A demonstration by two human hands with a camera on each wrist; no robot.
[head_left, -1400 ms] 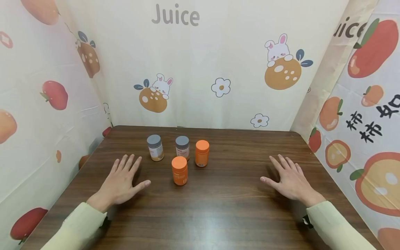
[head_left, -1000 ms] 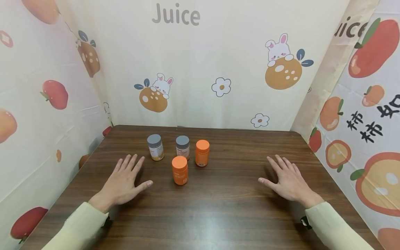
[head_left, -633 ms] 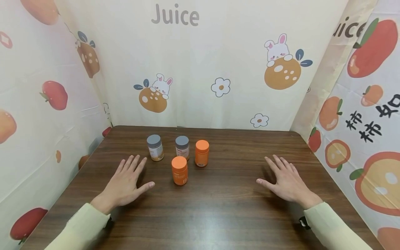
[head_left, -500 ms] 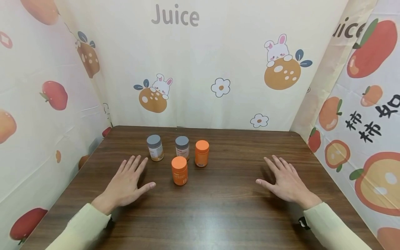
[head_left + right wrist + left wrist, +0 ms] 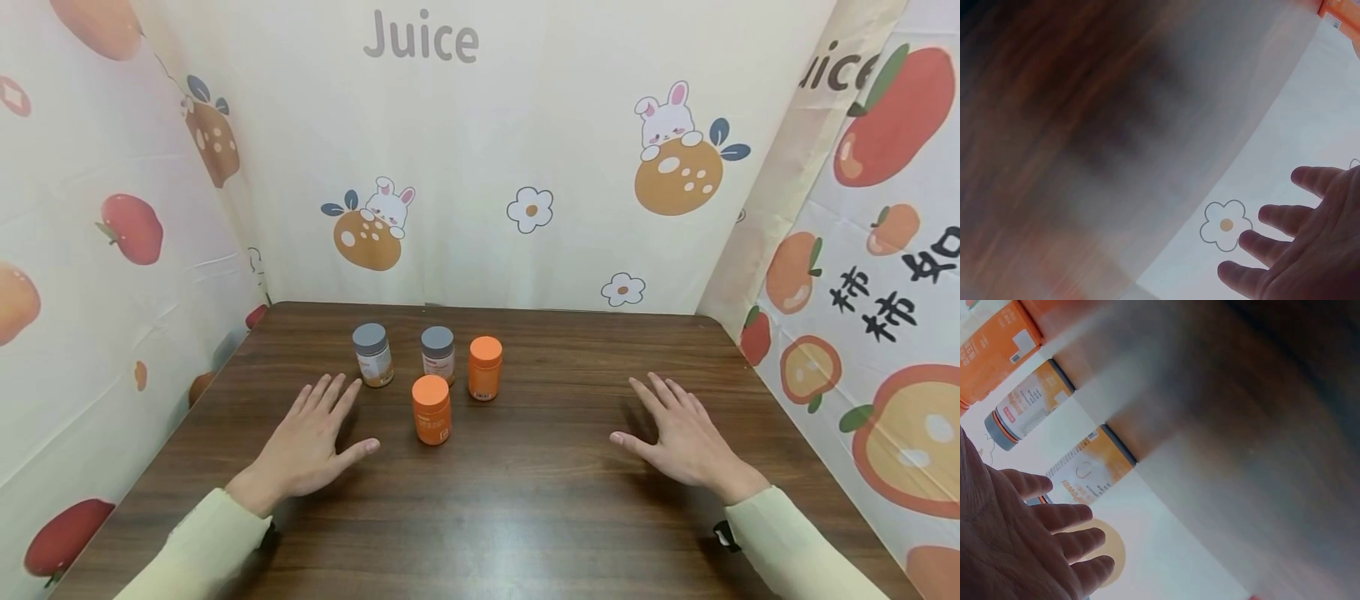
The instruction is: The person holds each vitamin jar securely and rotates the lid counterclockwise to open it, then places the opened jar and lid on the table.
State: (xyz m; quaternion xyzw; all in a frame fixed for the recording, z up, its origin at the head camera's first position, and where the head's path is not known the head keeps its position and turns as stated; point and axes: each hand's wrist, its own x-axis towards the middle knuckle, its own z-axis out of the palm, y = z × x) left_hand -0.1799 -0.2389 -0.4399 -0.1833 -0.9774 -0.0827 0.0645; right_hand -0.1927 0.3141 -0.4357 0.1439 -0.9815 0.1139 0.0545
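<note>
In the head view, my left hand hovers over the table's left part, fingers spread and holding nothing. Its fingertips are nearest the grey-lidded bottle at the back left. A second grey-lidded bottle stands right of that one, its lower part hidden by an orange bottle in front. Another orange bottle stands to the right, upright like the others. My right hand is over the table's right part, fingers spread, with nothing in it and no bottle close by. The left wrist view shows the fingers beside a grey-lidded bottle.
The dark wood table reaches back to a cream curtain printed with fruit, rabbits and flowers. Printed sheets also hang along the left side and right side. Light sleeves cover both forearms.
Both hands have drifted slowly inward, the left one to the right and the right one to the left. The bottles have stayed in place.
</note>
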